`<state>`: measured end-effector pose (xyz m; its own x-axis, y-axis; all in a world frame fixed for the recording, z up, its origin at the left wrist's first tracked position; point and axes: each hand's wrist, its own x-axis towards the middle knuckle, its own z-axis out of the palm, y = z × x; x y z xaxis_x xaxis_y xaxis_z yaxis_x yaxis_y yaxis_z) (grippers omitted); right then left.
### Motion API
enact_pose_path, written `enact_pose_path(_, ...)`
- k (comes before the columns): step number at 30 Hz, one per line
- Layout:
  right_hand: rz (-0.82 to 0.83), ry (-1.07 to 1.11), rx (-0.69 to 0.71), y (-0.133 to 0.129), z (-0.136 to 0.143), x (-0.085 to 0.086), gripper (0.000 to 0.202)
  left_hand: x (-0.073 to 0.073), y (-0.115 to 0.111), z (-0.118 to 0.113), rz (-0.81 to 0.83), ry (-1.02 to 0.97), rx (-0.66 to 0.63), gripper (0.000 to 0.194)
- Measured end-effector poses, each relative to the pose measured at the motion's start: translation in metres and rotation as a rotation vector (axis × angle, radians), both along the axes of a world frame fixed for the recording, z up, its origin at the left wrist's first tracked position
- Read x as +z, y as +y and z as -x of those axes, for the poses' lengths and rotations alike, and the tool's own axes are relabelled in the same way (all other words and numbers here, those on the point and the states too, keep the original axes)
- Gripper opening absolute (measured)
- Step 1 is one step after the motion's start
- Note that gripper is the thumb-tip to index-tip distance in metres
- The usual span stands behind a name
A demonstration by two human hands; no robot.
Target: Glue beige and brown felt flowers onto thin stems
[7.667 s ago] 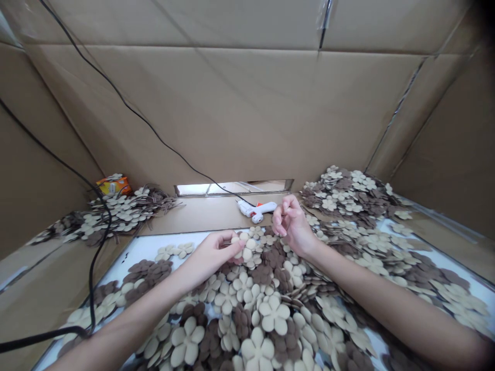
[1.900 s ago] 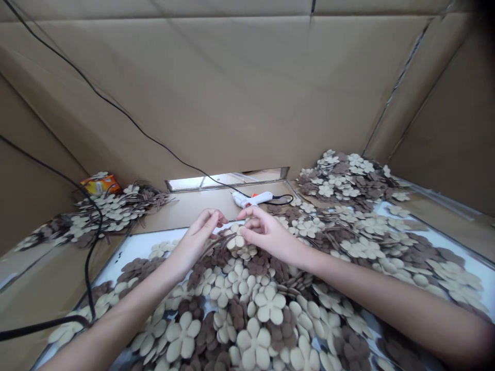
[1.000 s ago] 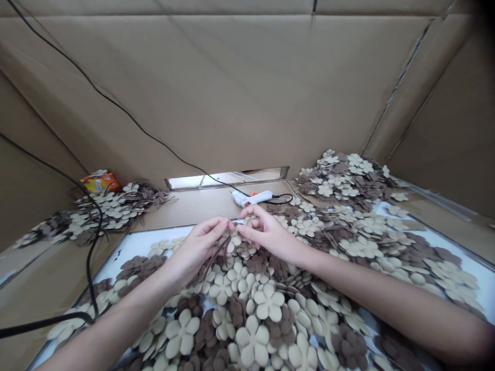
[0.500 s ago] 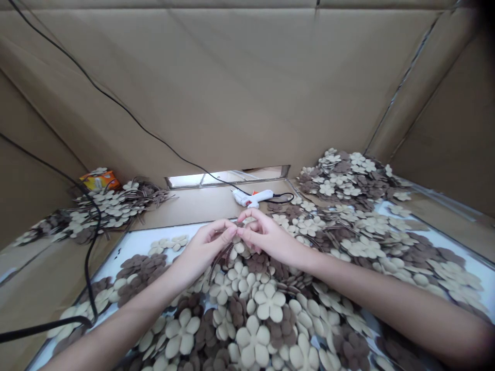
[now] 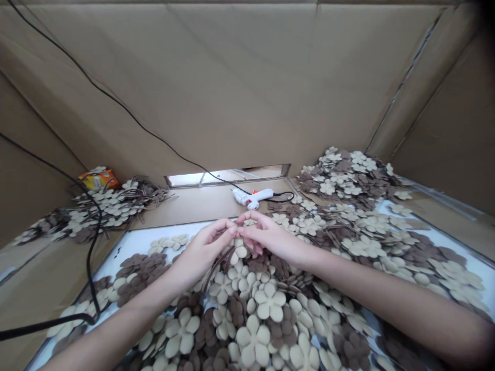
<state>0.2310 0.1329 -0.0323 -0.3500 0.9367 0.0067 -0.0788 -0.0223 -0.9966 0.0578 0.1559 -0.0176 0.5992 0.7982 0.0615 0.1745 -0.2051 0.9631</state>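
My left hand [image 5: 211, 242] and my right hand [image 5: 266, 234] meet above the middle of the flower heap, fingertips pinched together and touching. Thin brown cords [image 5: 218, 265] hang from beneath the pinch on the left-hand side. What lies between the right fingertips is too small and covered to make out. Below the hands spread flat beige felt-like flowers [image 5: 269, 302] mixed with brown ones [image 5: 282, 325], each with rounded petals. A white glue gun [image 5: 253, 197] rests just beyond my fingers.
Another flower pile [image 5: 348, 178] stands at the back right. At the back left, flowers and brown strips [image 5: 145, 193] lie by an orange-yellow packet [image 5: 99, 179]. A black cable [image 5: 95, 257] loops down the left side. Cardboard walls [image 5: 232, 93] enclose the white work surface [image 5: 133, 245].
The hands stay joined at nearly the same spot, with the right fingers slightly shifted. The hanging brown cords have swung a little and show more clearly under the left hand.
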Motion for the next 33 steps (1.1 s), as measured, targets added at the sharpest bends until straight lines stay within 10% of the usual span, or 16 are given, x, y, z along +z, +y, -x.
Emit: enact_pose_path(33,0.254,0.013,0.091,-0.009,0.002,0.014,0.029,-0.013,0.0,-0.002,0.233,-0.159,0.01,0.022)
